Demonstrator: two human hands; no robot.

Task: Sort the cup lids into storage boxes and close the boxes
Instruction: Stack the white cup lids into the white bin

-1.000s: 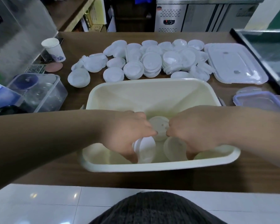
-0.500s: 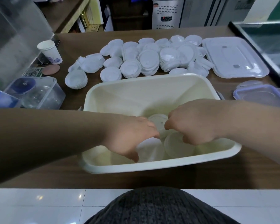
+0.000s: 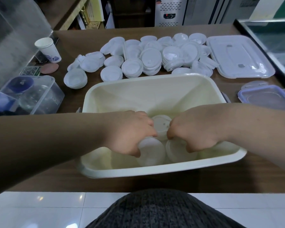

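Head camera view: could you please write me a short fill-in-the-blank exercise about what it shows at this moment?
1. The left hand and the right hand both reach ______ the cream storage box.
2. The cup lids piled beyond the box are ______ in colour.
3. The paper cup stands upright at the far ______ of the table.
4. The clear box lid lies flat, to the ______ of those piles.

Missing words: inside; white; left; right.

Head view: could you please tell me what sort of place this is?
Probably a café or drinks shop: stacks of cup lids on the counter, a paper cup, and a stainless refrigerator behind.
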